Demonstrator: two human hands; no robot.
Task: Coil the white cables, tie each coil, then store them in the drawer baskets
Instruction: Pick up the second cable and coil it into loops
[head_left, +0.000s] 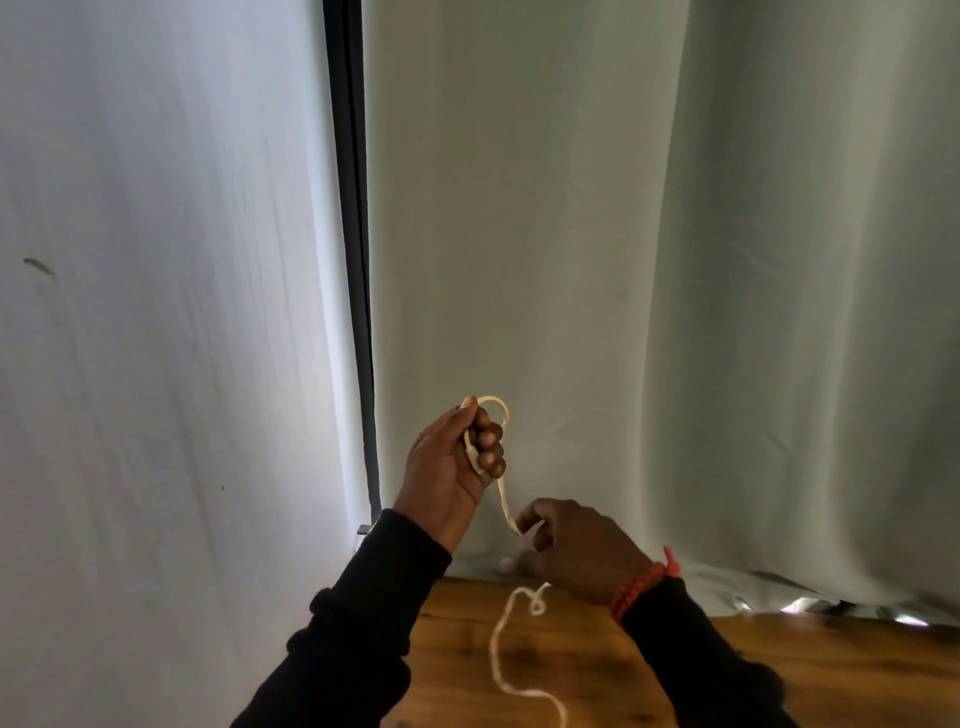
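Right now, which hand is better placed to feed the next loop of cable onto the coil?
The right hand. It already pinches the white cable just below the coil, with the slack trailing over the wooden table. The left hand is occupied gripping the small coil.

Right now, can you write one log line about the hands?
left hand: grips cable loop | right hand: pinches cable lower down | rest trails on table | coiling underway

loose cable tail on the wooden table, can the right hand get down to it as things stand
Probably yes: the right hand pinches the white cable just above the table, and the loose tail lies uncovered below it.
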